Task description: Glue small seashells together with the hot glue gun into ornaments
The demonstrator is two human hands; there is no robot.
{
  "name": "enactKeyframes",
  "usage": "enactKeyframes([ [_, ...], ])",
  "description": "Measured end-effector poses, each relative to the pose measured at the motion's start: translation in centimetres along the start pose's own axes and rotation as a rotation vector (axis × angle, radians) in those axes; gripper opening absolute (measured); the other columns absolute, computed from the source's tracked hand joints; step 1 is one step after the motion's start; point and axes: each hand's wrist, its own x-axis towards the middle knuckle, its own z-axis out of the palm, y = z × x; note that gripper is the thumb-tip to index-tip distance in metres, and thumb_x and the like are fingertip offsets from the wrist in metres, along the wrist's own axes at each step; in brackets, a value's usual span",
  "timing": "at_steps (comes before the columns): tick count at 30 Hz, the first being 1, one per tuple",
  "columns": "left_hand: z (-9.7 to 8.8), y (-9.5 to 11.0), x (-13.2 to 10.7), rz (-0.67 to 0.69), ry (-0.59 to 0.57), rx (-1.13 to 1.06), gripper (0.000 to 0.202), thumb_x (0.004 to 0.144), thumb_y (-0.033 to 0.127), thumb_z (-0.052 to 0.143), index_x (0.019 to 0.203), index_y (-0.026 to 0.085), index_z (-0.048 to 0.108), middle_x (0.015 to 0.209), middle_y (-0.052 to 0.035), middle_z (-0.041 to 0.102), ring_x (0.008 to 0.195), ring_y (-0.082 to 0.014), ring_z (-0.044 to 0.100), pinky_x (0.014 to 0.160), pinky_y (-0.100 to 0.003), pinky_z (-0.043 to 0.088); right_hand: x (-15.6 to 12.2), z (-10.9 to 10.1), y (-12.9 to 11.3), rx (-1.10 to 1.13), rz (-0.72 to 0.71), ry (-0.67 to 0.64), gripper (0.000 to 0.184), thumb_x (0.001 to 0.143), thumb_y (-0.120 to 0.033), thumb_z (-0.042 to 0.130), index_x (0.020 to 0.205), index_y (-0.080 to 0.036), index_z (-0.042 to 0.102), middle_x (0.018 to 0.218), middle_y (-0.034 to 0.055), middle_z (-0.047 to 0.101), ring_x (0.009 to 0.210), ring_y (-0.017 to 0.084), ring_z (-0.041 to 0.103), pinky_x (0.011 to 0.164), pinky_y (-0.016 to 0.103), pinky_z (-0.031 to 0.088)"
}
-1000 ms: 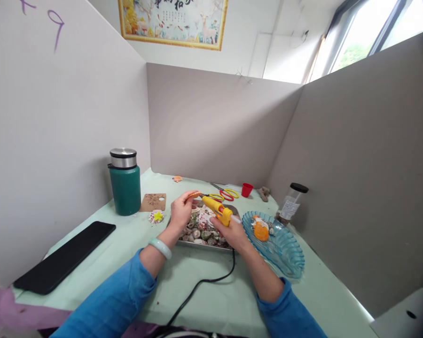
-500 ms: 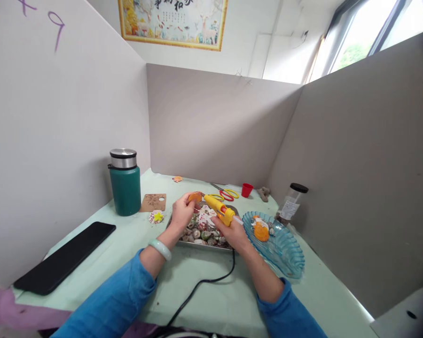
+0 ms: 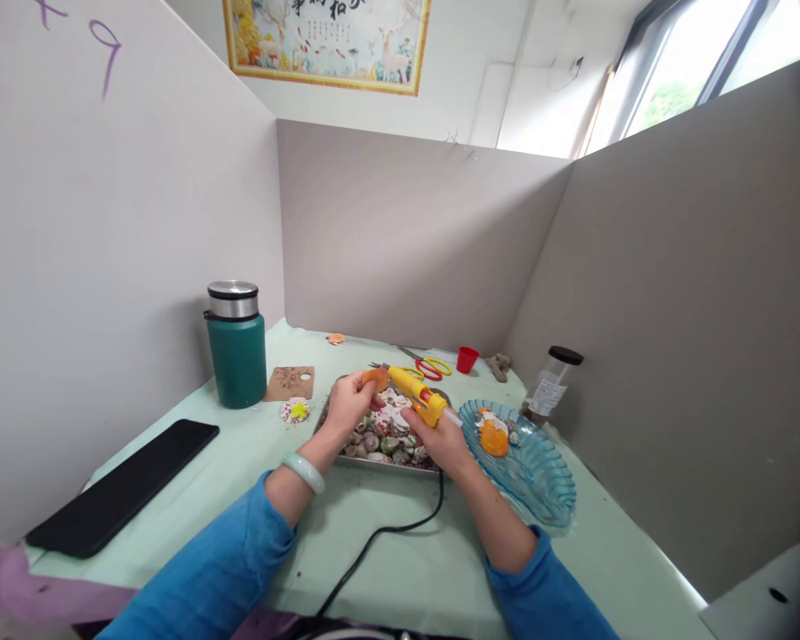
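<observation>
Between thumb and fingers, my left hand (image 3: 350, 404) pinches a small orange piece (image 3: 375, 380), perhaps a shell; its exact kind is unclear. My right hand (image 3: 438, 437) is wrapped round a yellow glue gun (image 3: 417, 391), whose nozzle points left at the orange piece. Nozzle and piece appear to meet, though I cannot tell whether they touch. Both hands are above a metal tray (image 3: 381, 464) filled with shells (image 3: 390, 444). A black cord (image 3: 380, 532) runs from below the right hand to the table's front edge.
To the right lies a blue scalloped plate (image 3: 540, 484) bearing orange and white pieces. Behind are scissors (image 3: 430, 368), a red cup (image 3: 467, 359) and a jar (image 3: 550, 384). On the left are a green flask (image 3: 236, 356), a brown card (image 3: 289, 384) and a black pad (image 3: 126, 484).
My left hand has shifted slightly right and down with the orange piece, which is turned differently near the nozzle. The right hand and glue gun have hardly moved.
</observation>
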Motion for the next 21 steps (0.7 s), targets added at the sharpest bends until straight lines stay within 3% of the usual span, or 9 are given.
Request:
enactKeyframes([
  [21,0.05,0.18,-0.02,-0.029,-0.002,-0.045,0.024,0.078,0.033,0.054,0.088,0.013,0.064,0.054,-0.0020,0.066,0.051,-0.0165,0.063,0.050,-0.024,0.050,0.04,0.02,-0.28,-0.036,-0.002,-0.010,0.044,0.080,-0.053,0.055,0.053,-0.019,0.048,0.043,-0.0033,0.043,0.045,0.010,0.040,0.045,0.023,0.033],
])
